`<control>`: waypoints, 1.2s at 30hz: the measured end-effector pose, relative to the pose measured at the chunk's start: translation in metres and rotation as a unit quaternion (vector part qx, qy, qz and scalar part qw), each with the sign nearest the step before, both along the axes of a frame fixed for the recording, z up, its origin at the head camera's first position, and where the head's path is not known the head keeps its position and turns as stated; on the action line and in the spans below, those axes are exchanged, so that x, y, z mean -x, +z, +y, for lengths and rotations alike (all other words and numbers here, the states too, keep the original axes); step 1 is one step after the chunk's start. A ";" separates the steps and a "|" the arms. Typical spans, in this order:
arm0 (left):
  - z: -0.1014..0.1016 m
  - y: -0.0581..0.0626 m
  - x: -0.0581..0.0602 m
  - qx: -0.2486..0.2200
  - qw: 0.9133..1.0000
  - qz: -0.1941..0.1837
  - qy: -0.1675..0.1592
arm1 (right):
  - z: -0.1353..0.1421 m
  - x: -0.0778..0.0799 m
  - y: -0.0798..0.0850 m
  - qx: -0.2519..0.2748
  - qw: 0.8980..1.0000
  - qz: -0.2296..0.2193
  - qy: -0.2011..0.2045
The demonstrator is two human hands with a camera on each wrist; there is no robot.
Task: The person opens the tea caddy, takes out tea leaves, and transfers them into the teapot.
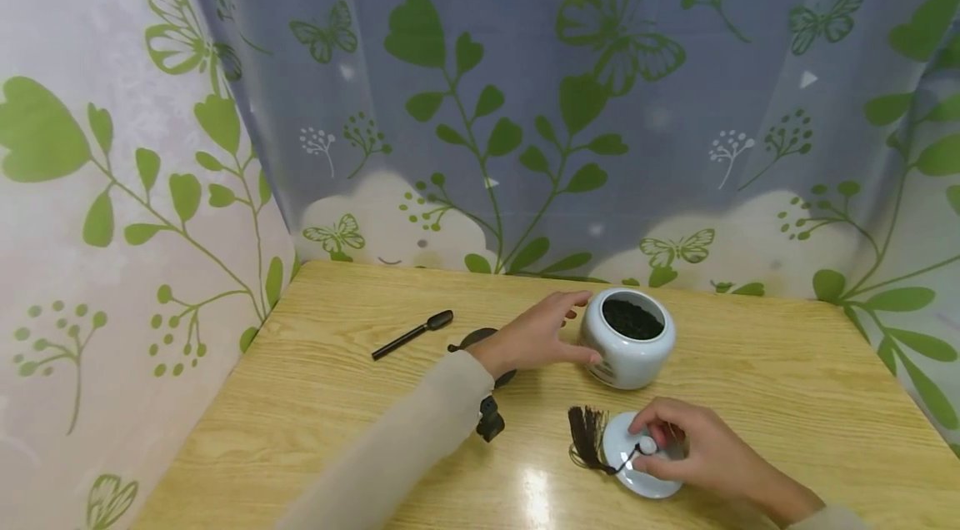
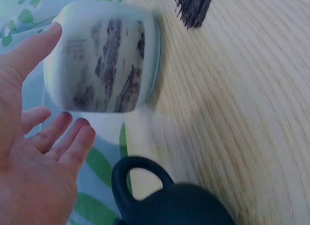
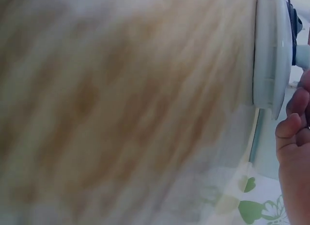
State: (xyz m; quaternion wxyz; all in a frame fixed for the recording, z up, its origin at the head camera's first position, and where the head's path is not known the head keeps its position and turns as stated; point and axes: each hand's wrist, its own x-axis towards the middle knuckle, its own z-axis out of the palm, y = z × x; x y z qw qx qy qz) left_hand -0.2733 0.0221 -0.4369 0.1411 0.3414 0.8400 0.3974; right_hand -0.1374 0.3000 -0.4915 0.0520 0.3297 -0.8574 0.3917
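A pale porcelain jar (image 1: 633, 363) with dark loose leaves (image 1: 632, 318) inside stands uncovered at the back right. My left hand (image 1: 543, 334) is beside it, thumb and fingers spread around its left side. Ink-like landscape artwork marks the jar's side (image 2: 106, 60) in the left wrist view. Nearer the front, the jar's round lid (image 1: 637, 484) lies knob up on the table, a dark brown tassel (image 1: 587, 438) tied to its knob. Over the lid is my right hand (image 1: 693, 438), thumb and forefinger parted on either side of the knob (image 1: 647, 445).
A black scoop (image 1: 412, 336) lies on the wooden table (image 1: 322, 430) to the left. Partly hidden behind my left wrist is a black vessel (image 2: 179, 205) with a loop handle. Patterned curtains (image 1: 480, 97) border the table's back and sides.
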 end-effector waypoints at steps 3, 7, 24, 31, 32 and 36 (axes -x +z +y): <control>0.006 -0.001 -0.001 -0.003 1.000 0.004 0.004 | 0.002 -0.001 -0.003 0.002 1.000 -0.009 0.006; 0.014 -0.003 -0.002 0.006 1.000 0.005 0.024 | 0.003 -0.001 -0.005 -0.005 1.000 -0.015 0.006; 0.034 -0.015 0.001 -0.048 0.998 -0.002 0.034 | 0.002 0.008 0.010 -0.028 0.999 0.029 0.009; 0.032 -0.016 0.001 -0.049 0.998 0.007 0.031 | -0.002 0.014 0.046 -0.030 0.998 0.053 0.002; 0.032 -0.017 0.001 -0.051 0.998 0.008 0.029 | -0.001 0.015 0.050 -0.030 0.998 0.055 0.001; 0.032 -0.019 0.002 -0.052 0.998 0.012 0.021 | 0.002 0.019 0.063 -0.031 0.996 0.078 -0.007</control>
